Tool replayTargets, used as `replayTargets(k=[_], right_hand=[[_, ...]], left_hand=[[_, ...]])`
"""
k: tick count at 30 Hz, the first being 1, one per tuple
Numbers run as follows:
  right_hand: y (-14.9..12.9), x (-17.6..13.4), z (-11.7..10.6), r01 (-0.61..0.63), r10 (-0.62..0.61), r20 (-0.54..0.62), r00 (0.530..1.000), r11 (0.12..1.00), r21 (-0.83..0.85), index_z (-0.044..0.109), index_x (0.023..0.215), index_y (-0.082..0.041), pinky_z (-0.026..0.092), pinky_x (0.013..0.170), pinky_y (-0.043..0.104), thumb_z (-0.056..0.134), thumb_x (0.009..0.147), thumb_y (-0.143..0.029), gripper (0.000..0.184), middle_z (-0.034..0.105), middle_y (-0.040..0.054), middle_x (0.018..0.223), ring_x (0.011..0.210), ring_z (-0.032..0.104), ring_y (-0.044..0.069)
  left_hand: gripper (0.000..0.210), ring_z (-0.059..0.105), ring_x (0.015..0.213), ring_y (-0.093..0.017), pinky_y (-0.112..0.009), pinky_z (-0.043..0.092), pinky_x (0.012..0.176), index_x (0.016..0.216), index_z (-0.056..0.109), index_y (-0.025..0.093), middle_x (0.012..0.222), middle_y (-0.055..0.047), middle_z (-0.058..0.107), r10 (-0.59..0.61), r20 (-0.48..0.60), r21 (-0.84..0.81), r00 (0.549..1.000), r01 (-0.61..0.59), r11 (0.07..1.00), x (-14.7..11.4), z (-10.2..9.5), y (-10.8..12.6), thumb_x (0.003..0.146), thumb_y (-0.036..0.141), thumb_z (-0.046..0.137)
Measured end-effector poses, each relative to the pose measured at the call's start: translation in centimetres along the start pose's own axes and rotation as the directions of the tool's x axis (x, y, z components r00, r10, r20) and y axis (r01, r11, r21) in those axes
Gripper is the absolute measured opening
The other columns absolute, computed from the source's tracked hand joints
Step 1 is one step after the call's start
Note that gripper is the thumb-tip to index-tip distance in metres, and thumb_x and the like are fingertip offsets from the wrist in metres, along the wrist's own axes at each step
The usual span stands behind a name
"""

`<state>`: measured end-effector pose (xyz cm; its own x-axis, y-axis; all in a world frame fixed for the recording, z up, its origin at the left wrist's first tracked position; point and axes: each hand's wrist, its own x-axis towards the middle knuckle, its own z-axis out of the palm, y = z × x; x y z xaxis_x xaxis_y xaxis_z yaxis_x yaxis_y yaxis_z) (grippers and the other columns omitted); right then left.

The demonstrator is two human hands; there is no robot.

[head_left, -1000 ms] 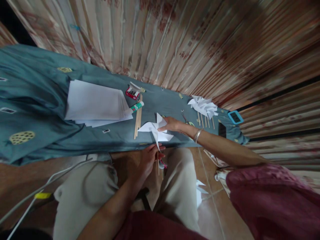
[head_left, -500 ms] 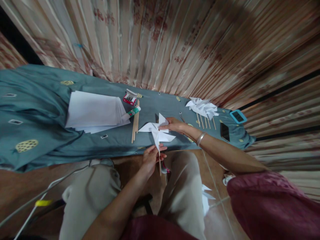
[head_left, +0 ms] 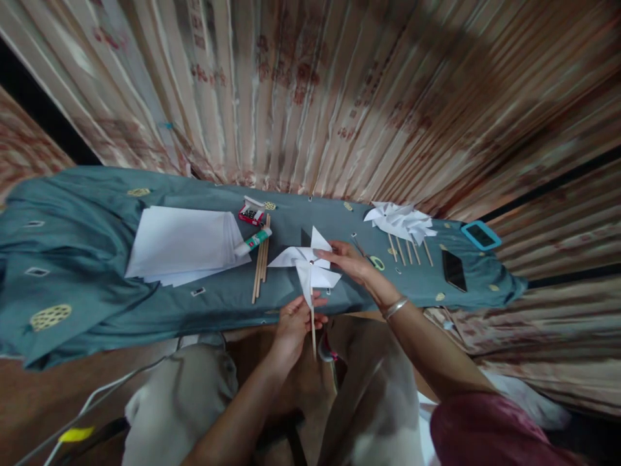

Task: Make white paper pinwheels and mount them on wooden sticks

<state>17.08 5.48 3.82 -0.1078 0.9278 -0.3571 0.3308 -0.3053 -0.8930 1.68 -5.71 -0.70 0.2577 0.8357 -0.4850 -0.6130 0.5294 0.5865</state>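
A white paper pinwheel [head_left: 310, 260] with a small dark pin at its centre is held upright at the table's front edge. Its thin wooden stick [head_left: 313, 333] runs down through the fingers of my left hand [head_left: 295, 321], which are closed around it below the blades. At the upper right blade is my right hand [head_left: 350, 260], its thumb in front of the paper and other fingers behind, close to the pin. Scissors [head_left: 376, 261] with green handles lie just beyond this hand, partly hidden by it.
A stack of white paper [head_left: 182, 243] lies left, beside a glue stick [head_left: 255, 241], loose wooden sticks [head_left: 261, 268] and a red box of pins [head_left: 251, 213]. Finished pinwheels [head_left: 400, 221], a black phone [head_left: 454, 270] and a blue-framed device [head_left: 480, 235] are at right.
My right fingers have moved from the pinwheel's centre out to the upper right blade. My left hand keeps its hold on the stick. The view has shifted, so the table appears lower.
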Motion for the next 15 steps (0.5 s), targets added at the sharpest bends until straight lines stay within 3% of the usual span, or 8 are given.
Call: replayTargets(k=[3,6,9,11,12,15], right_hand=[[0.1,0.1,-0.6,0.12,-0.112,-0.17,0.979,0.992,0.034,0.063,0.114,-0.016,0.053,0.078,0.028,0.079,0.068,-0.051,0.06,0.074,0.0072,0.099,0.086,0.068,0.017],[0.5,-0.6,-1.1,0.286,-0.276,-0.399,0.875,0.958,-0.034,0.063,0.113,-0.017,0.051,0.09,0.033,0.074,0.068,-0.057,0.061,0.07,0.0128,0.114,0.104,0.065,0.022],[1.5,-2.2,-1.2,0.345,-0.37,-0.494,0.787,0.927,-0.146,0.066,0.103,-0.019,0.05,0.088,0.036,0.066,0.076,-0.056,0.046,0.072,0.0114,0.106,0.097,0.065,0.023],[2.4,-3.5,-1.0,0.302,-0.348,-0.494,0.796,0.937,-0.173,0.069,0.084,-0.021,0.05,0.079,0.035,0.062,0.079,-0.055,0.035,0.072,0.0074,0.083,0.079,0.063,0.022],[2.8,-4.0,-0.9,0.275,-0.324,-0.452,0.831,0.946,-0.172,0.068,0.075,-0.022,0.049,0.073,0.034,0.061,0.079,-0.056,0.035,0.07,0.0058,0.075,0.072,0.061,0.021],[3.7,-5.1,-0.1,0.21,-0.22,-0.133,0.967,0.974,-0.087,0.066,0.063,-0.022,0.043,0.061,0.031,0.062,0.077,-0.061,0.042,0.064,0.0027,0.063,0.06,0.053,0.017]], left_hand=[[0.038,0.063,0.049,-0.011,-0.022,0.047,0.05,0.091,0.072,0.013,0.091,-0.013,0.078,0.02,0.002,0.013,1.0,-0.02,1.0,0.5,0.7,0.7,0.065,0.037,0.082],[0.035,0.063,0.049,-0.01,-0.021,0.046,0.049,0.091,0.072,0.013,0.092,-0.013,0.078,0.054,-0.002,0.017,0.999,-0.054,0.998,1.3,1.6,1.8,0.066,0.035,0.081],[0.033,0.063,0.049,-0.01,-0.02,0.047,0.048,0.09,0.072,0.013,0.093,-0.012,0.078,0.11,-0.004,0.005,0.994,-0.11,0.994,2.3,2.5,3.0,0.065,0.032,0.081],[0.031,0.063,0.049,-0.01,-0.02,0.048,0.049,0.089,0.072,0.013,0.092,-0.012,0.078,0.15,-0.016,0.014,0.989,-0.15,0.989,2.9,3.0,3.9,0.065,0.031,0.081],[0.03,0.064,0.05,-0.01,-0.02,0.049,0.05,0.088,0.072,0.013,0.092,-0.011,0.078,0.169,-0.019,0.027,0.985,-0.168,0.985,3.2,3.2,4.3,0.066,0.031,0.08],[0.032,0.069,0.06,-0.013,-0.022,0.053,0.056,0.088,0.072,0.013,0.092,-0.011,0.077,0.219,-0.012,0.07,0.976,-0.218,0.973,3.8,3.5,5.2,0.067,0.035,0.081]])
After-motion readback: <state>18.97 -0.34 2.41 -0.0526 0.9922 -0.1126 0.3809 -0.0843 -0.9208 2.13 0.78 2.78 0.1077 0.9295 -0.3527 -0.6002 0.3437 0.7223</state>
